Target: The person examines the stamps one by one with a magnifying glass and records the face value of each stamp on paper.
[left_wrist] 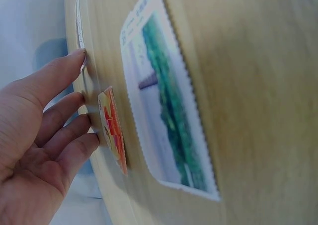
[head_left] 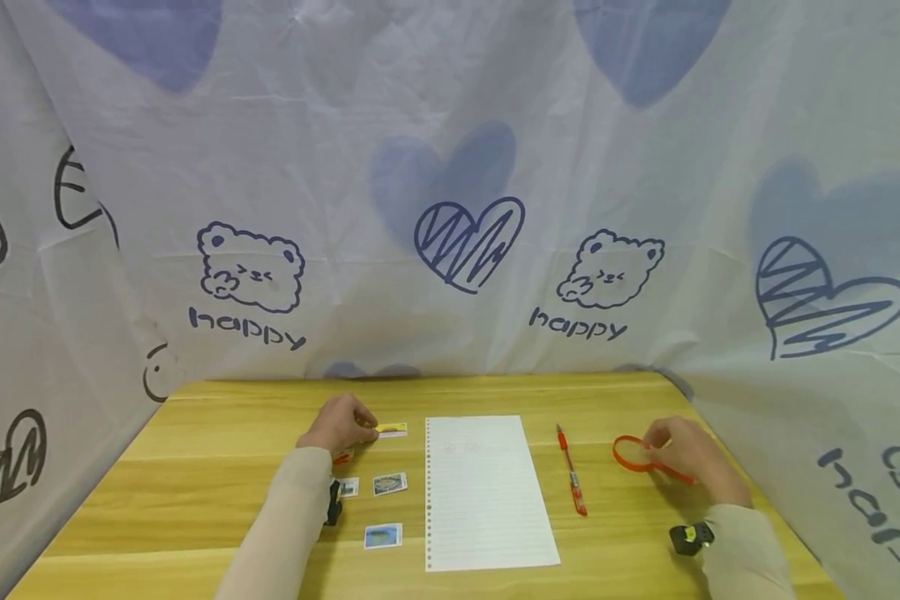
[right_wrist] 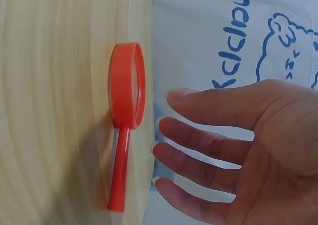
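Currently touching, with the left hand, the left end of a yellow stamp, flat on the wooden tabletop and just left of the upper part of a lined sheet; with thumb and fingers drawn near each other there, but cannot tell whether pinching the stamp or only resting on it; close to that hand, with a red-orange stamp and, nearer the wrist, a green landscape stamp; farther down along the sheet's left side, with a greyish stamp and a blue stamp; right of the sheet, with a red pen lying slightly slanted; farther right, hovering with the right hand just beside a red magnifying glass, thumb and fingers parted in a wide grip, apart from ring and handle in the right wrist view; behind, with a pale cloth bearing blue hearts.
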Tool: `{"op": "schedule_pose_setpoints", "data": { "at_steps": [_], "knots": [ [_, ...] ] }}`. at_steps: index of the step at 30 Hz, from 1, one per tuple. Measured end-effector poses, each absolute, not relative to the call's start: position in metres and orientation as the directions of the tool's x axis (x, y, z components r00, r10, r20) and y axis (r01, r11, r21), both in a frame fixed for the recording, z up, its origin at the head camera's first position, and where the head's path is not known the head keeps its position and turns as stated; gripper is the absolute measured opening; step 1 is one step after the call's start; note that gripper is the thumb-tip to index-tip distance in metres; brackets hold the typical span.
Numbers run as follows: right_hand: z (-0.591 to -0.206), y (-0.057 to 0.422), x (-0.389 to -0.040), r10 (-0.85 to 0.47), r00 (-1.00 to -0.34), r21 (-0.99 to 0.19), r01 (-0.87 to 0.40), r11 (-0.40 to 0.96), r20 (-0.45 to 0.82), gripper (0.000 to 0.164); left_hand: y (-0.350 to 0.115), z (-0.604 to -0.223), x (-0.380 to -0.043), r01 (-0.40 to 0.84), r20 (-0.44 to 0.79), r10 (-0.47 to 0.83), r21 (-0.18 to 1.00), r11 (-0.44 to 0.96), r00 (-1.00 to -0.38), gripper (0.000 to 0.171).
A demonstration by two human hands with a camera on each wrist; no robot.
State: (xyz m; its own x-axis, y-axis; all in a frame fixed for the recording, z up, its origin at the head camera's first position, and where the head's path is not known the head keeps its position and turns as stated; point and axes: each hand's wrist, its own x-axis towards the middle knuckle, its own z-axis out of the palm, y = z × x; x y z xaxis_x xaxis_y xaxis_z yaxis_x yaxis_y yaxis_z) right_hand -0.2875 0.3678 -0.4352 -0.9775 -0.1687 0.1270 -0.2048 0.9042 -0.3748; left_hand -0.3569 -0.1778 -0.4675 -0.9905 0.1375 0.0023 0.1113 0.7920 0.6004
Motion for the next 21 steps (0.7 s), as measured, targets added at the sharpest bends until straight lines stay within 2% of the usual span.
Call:
{"op": "schedule_pose_setpoints", "data": {
  "at_steps": [12, 21],
  "knots": [
    [-0.445, 0.387, -0.287, -0.085, -0.992, -0.369, -0.113, 0.922, 0.092, 0.014, -0.178, -0.466, -0.356, 0.100, 0.004, 0.121, 0.592, 0.800, -0.993, 0.017],
    [-0.453, 0.395, -0.288, -0.064, -0.998, -0.388, -0.065, 0.919, 0.016, 0.014, -0.176, -0.465, -0.356, 0.088, -0.006, 0.115, 0.596, 0.798, -0.993, 0.017]
  ]
}}
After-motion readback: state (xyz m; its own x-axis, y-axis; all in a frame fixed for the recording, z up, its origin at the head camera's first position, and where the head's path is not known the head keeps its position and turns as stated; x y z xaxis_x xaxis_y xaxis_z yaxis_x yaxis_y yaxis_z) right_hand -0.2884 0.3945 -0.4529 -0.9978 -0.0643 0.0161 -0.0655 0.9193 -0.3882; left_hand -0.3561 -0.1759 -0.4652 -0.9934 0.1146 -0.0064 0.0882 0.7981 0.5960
